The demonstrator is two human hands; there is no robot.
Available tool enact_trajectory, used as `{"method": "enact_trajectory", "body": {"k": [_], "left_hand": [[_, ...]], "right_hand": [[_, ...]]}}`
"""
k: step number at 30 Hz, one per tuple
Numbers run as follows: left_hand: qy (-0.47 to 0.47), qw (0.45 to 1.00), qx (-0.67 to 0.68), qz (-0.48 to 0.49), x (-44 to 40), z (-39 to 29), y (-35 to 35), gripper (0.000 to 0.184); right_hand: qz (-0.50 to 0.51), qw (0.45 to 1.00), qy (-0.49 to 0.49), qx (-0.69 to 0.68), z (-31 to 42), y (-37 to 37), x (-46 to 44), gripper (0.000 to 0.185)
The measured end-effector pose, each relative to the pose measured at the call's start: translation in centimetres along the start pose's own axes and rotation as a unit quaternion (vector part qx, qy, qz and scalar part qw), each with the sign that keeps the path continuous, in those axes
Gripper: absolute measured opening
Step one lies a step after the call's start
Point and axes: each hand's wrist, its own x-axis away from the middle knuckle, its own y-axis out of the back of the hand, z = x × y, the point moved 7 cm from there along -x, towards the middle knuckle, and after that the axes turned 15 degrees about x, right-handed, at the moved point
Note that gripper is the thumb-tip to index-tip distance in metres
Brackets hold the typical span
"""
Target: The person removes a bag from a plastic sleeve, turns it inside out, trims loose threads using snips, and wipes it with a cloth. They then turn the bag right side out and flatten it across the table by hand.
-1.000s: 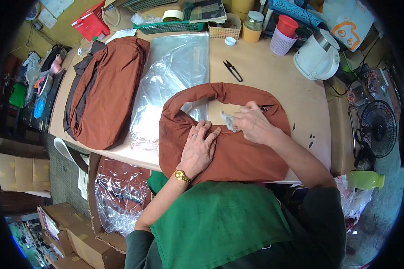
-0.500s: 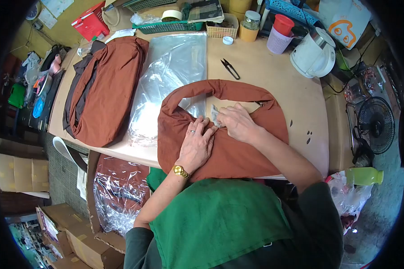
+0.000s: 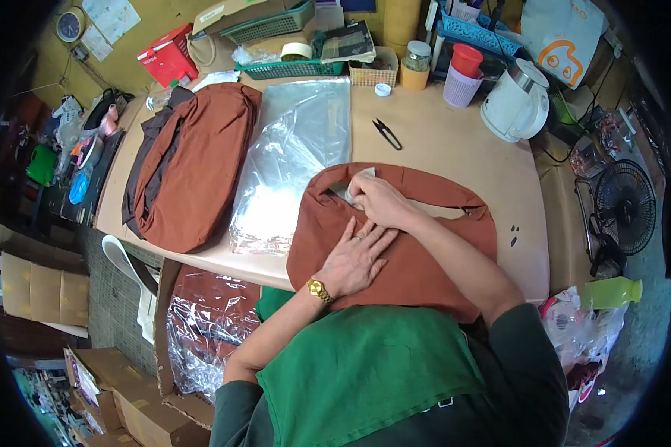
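Note:
A rust-brown bag (image 3: 425, 264) with a curved handle lies flat at the table's front edge. My left hand (image 3: 353, 261) rests on its front with the fingers spread, a gold watch on the wrist. My right hand (image 3: 376, 200) is closed on a whitish cloth (image 3: 350, 195) at the left end of the handle opening, its forearm crossing over the bag. A small zipper pull (image 3: 467, 211) shows near the opening's right end. Left of the bag lie clear plastic sleeves (image 3: 294, 134), and beyond them other brown bags (image 3: 201, 164).
Black thread snips (image 3: 387, 134) lie behind the bag. Along the back stand a green basket (image 3: 291, 70), a jar (image 3: 417, 58), a purple cup (image 3: 461, 88) and a white kettle (image 3: 514, 104). A carton (image 3: 165, 328) with plastic-wrapped items stands below the table's front left.
My right hand has moved left along the opening with the cloth. My left hand lies farther right on the bag. The bag's handle now sits lower and closer to its body.

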Motion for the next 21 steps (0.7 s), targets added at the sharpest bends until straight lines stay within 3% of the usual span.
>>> {"method": "enact_trajectory", "body": {"k": [2, 5, 8, 9, 10, 12, 15, 18, 21], "left_hand": [[-0.007, 1.000, -0.017, 0.021, 0.4, -0.4, -0.6, 0.064], [-0.012, 1.000, -0.001, 0.010, 1.1, -0.4, -0.6, 0.057], [-0.017, 1.000, 0.019, 0.002, 1.2, -0.3, -0.5, 0.056], [-0.020, 0.999, 0.028, -0.005, 1.2, -0.4, -0.4, 0.055], [-0.020, 0.999, 0.026, -0.006, 1.1, -0.2, -0.3, 0.055], [-0.024, 0.999, 0.024, -0.009, 1.2, -0.3, -0.4, 0.055], [-0.024, 0.999, 0.024, -0.009, 1.3, -0.4, -0.5, 0.055], [-0.032, 0.999, 0.023, 0.000, 1.4, -0.3, -0.7, 0.055], [-0.030, 0.999, 0.022, -0.001, 1.5, -0.4, -0.5, 0.055]], "right_hand": [[-0.128, 0.991, -0.035, 0.009, -1.4, 1.0, -1.3, 0.006], [-0.209, 0.973, -0.087, -0.042, -1.5, 3.3, -1.5, 0.008], [-0.212, 0.967, -0.066, -0.124, -0.7, 3.6, -0.5, 0.011], [-0.133, 0.973, -0.121, -0.146, -0.9, 2.9, -0.2, 0.020], [-0.133, 0.973, -0.119, -0.146, -0.3, 3.2, -0.2, 0.020], [-0.139, 0.990, 0.014, -0.010, 2.8, 3.8, -0.2, 0.028], [-0.169, 0.977, 0.074, 0.107, 2.2, 1.3, -1.8, 0.036], [-0.155, 0.973, 0.059, 0.158, -1.0, 1.1, -4.3, 0.031], [-0.172, 0.976, 0.050, 0.127, 2.3, 4.3, -4.0, 0.019]]}}
